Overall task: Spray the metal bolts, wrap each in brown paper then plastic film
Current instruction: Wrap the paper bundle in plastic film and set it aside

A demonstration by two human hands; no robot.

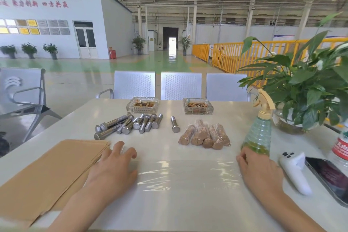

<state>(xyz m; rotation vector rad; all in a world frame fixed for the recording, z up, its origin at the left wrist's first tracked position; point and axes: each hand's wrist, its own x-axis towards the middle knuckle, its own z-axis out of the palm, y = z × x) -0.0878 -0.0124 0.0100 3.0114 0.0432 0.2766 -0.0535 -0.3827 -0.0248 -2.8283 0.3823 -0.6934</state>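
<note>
— Steel bolts [130,125] are lying in a loose heap at the far left of the white table [160,209], with a single bolt [175,124] lying apart to their right. What are the hands doing?

— The left hand [113,167] is curling over a roll of plastic film [124,149], its fingers arched on top of it. A sheet of film [188,173] is lying flat between the two hands. The right hand [260,170] is resting by the film's right edge; I cannot tell whether its fingers are gripping anything.

— And the paper?

— Brown paper sheets [49,175] are sitting stacked beside the left hand. Wrapped bolts [205,136] are lying bundled together at centre right, already in paper and film.

— The sprayer?

— A green spray bottle [259,132] is standing upright just beyond the right hand. Two glass ashtrays [142,104] are sitting behind the bolts.
</note>
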